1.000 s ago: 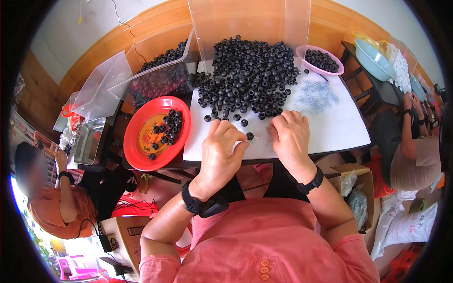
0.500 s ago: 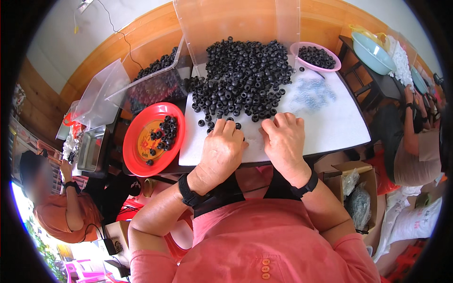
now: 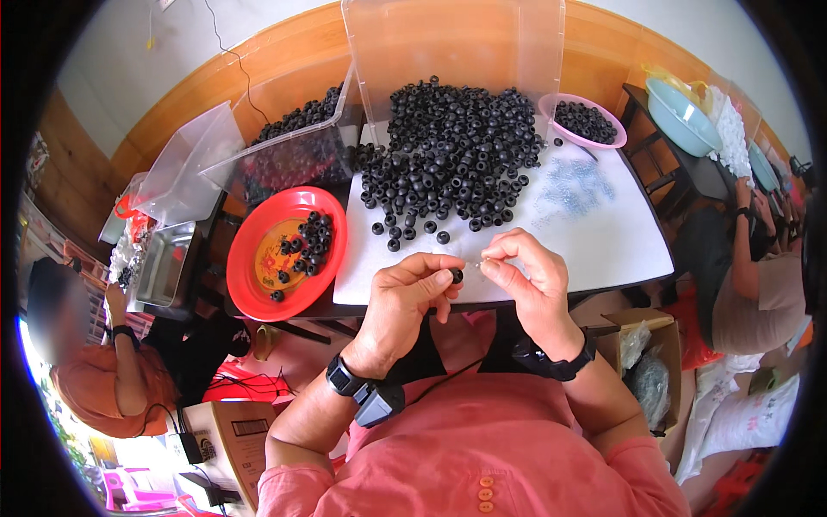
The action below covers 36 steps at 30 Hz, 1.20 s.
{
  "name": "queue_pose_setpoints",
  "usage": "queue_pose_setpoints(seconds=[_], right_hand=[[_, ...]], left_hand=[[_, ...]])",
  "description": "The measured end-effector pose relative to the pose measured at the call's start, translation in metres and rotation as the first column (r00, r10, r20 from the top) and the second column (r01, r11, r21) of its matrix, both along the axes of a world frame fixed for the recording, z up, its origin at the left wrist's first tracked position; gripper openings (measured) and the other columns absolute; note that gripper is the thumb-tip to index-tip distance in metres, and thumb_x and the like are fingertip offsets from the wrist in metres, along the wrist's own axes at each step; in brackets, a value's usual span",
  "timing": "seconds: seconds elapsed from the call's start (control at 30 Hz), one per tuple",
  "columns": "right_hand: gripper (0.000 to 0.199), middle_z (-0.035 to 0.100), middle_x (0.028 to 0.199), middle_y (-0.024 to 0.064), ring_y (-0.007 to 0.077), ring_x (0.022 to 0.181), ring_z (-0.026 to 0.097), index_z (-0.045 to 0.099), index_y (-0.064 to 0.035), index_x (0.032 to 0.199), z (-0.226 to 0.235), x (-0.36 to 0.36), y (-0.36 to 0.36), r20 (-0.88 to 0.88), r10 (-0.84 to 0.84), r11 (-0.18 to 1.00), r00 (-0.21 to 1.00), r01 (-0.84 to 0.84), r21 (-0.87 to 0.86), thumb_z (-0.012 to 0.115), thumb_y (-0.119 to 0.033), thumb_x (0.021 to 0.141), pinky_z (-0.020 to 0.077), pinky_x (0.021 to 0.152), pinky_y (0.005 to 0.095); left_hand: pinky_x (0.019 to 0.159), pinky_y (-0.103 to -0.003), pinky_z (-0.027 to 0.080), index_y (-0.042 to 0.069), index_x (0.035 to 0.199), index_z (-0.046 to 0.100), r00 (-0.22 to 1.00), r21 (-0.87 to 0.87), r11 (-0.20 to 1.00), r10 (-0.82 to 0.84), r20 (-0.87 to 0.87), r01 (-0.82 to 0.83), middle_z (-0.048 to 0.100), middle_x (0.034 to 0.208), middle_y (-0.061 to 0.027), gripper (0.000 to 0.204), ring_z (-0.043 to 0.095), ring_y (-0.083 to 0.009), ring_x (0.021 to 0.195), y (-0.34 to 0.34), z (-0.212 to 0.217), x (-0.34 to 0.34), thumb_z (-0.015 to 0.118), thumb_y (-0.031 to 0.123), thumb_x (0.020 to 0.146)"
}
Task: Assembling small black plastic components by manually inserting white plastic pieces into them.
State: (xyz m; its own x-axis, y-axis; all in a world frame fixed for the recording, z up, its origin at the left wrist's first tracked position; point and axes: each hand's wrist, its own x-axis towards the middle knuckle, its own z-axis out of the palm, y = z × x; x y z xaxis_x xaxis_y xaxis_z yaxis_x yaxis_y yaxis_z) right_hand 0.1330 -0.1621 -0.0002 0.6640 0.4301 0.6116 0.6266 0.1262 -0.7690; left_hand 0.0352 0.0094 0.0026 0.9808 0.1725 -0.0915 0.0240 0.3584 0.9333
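My left hand (image 3: 403,295) pinches one round black bead (image 3: 456,276) between thumb and fingertips, above the near edge of the white tabletop. Just to its right, my right hand (image 3: 530,280) has thumb and forefinger pressed together on a tiny pale piece, too small to name. The two sets of fingertips are close but apart. Beyond them spreads a heap of black beads (image 3: 457,155), each with a hole, and a few lie loose at its near side. Small clear bluish pieces (image 3: 575,188) are scattered on the white top (image 3: 603,250) to the right.
A red plate (image 3: 245,289) with some beads stands left of the white top. Behind it is a clear bin (image 3: 297,151) of beads; a pink bowl (image 3: 622,135) of beads sits far right. Co-workers (image 3: 112,379) are at both sides. An open carton (image 3: 665,332) stands low at right.
Both hands have lifted from the tabletop and turned, so the fingertips now face each other. A bead shows in the left fingers, and the view has shifted slightly.
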Motion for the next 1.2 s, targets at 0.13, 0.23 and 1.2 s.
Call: queue_pose_setpoints(seconds=[0.13,0.23,1.2], right_hand=[[0.009,0.061,0.082,0.0088,0.0235,0.073,0.06,0.061,-0.0019,0.089,0.007,-0.008,0.007,0.041,0.017,0.999,0.999,-0.015,-0.051,0.07,-0.001,0.087,0.0483,0.066,0.0334],[0.009,0.06,0.08,0.0087,0.0245,0.071,0.059,0.061,-0.0023,0.088,0.008,-0.01,0.013,0.07,0.03,0.997,0.997,-0.025,-0.071,0.07,0.001,0.086,0.0474,0.063,0.0345],[0.006,0.067,0.089,0.0133,0.0345,0.076,0.068,0.064,-0.0043,0.093,0.054,-0.013,0.033,0.216,0.088,0.878,0.972,0.027,-0.477,0.065,-0.005,0.087,0.052,0.063,0.0405]], left_hand=[[0.059,-0.024,0.05,-0.006,0.118,0.064,1.0,-0.177,0.984,-0.027,0.008,0.028,0.067,0.095,-0.0103,0.024,0.062,-0.0138,0.078,-0.004,0.003,-0.003,0.056,0.009,0.102],[0.061,-0.025,0.052,-0.006,0.119,0.064,0.999,-0.236,0.97,-0.047,0.022,0.051,0.067,0.096,-0.0112,0.024,0.063,-0.0148,0.082,-0.003,0.002,-0.006,0.055,0.009,0.103],[0.055,-0.025,0.05,-0.006,0.114,0.065,0.995,-0.311,0.949,0.072,0.064,-0.048,0.067,0.091,-0.0094,0.021,0.062,-0.0137,0.075,0.015,-0.009,-0.029,0.059,0.009,0.1]])
